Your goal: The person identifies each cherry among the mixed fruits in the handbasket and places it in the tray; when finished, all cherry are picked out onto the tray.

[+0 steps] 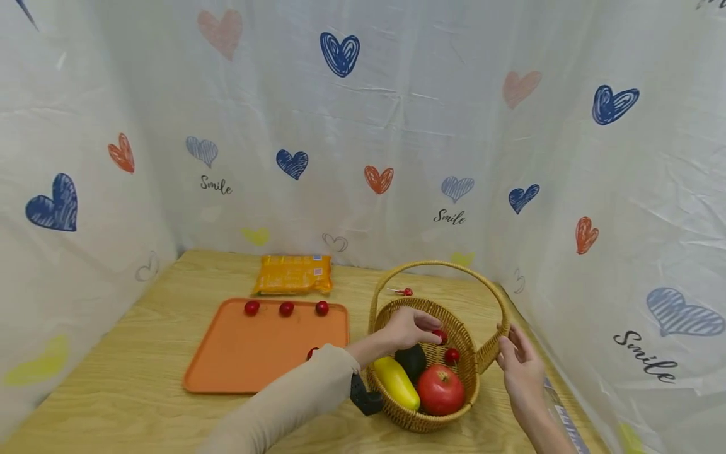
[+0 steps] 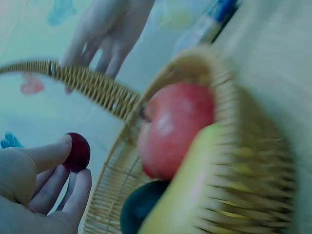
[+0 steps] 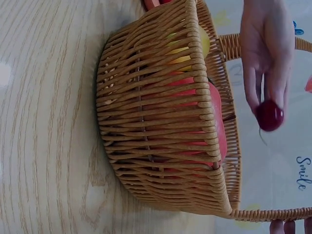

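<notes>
My left hand (image 1: 407,329) pinches a dark red cherry (image 2: 79,153) between thumb and fingertips, above the inside of a wicker basket (image 1: 416,424). A thin stem trails from this cherry (image 3: 269,116) in the right wrist view. With thumb and fingers, my right hand (image 1: 522,366) holds the right side of the basket's arched handle (image 1: 491,353). Inside the basket lie a red pomegranate (image 1: 440,389), a long yellow fruit (image 1: 397,382), a dark green fruit (image 1: 411,361) and another cherry (image 1: 452,356).
Left of the basket lies an orange tray (image 1: 244,353) bearing several cherries, one partly hidden by my left forearm. An orange packet (image 1: 293,275) is behind the tray. Behind the basket is a small red cherry (image 1: 405,292) with a stem. A heart-patterned curtain (image 1: 351,113) surrounds the table.
</notes>
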`<state>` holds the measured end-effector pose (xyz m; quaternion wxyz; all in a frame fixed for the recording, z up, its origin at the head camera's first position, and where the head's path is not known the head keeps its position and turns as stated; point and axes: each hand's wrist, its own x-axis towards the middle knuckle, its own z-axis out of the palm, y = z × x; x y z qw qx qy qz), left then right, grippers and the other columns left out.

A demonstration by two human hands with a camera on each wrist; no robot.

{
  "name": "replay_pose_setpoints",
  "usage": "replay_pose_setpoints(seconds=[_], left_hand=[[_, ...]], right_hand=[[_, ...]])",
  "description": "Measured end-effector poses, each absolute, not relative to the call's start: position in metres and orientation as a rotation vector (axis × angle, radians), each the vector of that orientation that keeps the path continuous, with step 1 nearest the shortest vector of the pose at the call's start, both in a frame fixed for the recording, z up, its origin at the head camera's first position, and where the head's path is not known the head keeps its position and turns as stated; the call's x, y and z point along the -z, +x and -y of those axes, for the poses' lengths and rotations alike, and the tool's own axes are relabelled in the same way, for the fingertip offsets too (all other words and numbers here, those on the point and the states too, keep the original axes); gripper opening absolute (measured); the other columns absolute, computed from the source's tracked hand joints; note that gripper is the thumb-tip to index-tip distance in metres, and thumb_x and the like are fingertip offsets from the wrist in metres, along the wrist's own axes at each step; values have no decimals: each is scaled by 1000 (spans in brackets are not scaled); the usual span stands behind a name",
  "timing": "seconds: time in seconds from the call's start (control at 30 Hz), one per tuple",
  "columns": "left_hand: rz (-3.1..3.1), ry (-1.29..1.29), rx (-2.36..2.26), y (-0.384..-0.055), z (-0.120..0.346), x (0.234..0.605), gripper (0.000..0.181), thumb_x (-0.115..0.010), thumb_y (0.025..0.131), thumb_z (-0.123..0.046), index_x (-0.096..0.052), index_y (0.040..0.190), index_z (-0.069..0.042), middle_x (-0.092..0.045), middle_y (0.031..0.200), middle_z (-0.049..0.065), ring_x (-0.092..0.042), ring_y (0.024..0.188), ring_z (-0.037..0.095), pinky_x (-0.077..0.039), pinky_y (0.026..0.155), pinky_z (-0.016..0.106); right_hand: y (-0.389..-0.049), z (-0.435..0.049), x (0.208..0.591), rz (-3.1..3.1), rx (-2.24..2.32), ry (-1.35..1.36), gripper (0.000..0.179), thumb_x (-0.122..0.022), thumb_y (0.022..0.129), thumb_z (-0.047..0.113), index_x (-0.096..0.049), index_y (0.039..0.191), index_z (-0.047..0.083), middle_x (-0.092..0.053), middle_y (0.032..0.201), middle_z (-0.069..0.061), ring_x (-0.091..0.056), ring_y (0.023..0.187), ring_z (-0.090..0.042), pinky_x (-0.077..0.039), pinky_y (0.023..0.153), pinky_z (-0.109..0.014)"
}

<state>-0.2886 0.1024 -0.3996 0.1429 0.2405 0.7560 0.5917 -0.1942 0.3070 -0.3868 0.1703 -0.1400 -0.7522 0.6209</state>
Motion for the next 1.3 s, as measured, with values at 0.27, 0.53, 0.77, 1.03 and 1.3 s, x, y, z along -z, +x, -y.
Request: replay_pose_setpoints(seconds=[0.27, 0.53, 0.77, 1.03, 1.3], left_hand=[[-2021, 862, -1712, -250, -61, 402, 27, -77, 79, -7, -72, 105, -6, -70, 99, -2, -64, 89, 8, -50, 76, 21], [-2046, 757, -1810, -238, -8, 411, 28, -76, 81, -14, -71, 108, -10, -68, 102, -2, -60, 97, 13, -49, 82, 27], [-2156, 576, -1908, -250, 68, 439, 41, -74, 83, -22, -65, 118, -3, -65, 113, 9, -58, 107, 25, -51, 82, 34], [-2395, 248, -1888, -248, 140, 455, 45, -75, 82, -18, -63, 119, 3, -65, 115, 12, -58, 108, 29, -50, 85, 34], [-2481, 156, -1849, -254, 154, 465, 42, -76, 81, -18, -64, 117, 1, -65, 114, 11, -59, 106, 28, -49, 87, 37]], right_hand=[[-195, -308, 388, 2123, -1775, -393, 61, -46, 99, 35, -23, 151, 15, -34, 143, -7, -32, 134, -25, -44, 82, -9], [-197, -309, 388, 2126, -1788, -377, 60, -45, 99, 35, -23, 152, 16, -33, 146, -9, -32, 134, -22, -43, 83, -9], [-196, -309, 389, 2107, -1783, -435, 61, -46, 98, 35, -23, 152, 16, -32, 147, -10, -35, 131, -18, -44, 80, -8], [-196, -309, 391, 2068, -1798, -391, 57, -49, 98, 33, -31, 149, 15, -42, 138, -3, -45, 115, 0, -45, 79, -9], [-196, -307, 391, 2065, -1819, -407, 59, -50, 97, 35, -30, 150, 18, -39, 143, -7, -44, 118, -4, -45, 79, -9]])
